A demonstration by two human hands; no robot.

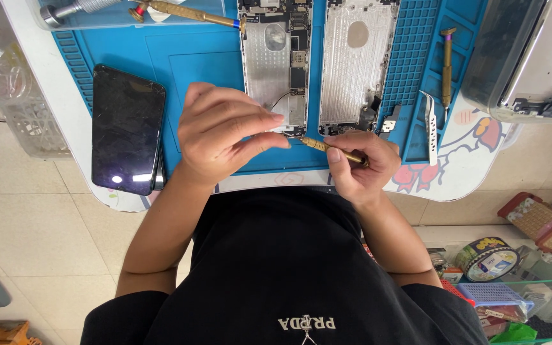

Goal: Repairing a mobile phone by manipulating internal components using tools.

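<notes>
Head view: your right hand (360,163) grips the slim brass screwdriver (330,148), its tip at the lower edge of the opened silver phone chassis (275,64) on the blue desk mat (193,57) — your left hand (225,131) pinches something hidden there. A slip could gouge the board.

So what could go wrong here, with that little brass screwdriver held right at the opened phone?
The brass screwdriver in the right hand could slip and scratch the exposed circuit board. Whatever tiny part the left hand pinches might drop off the blue mat. The dark phone lies near the table edge and could get knocked off.
</notes>
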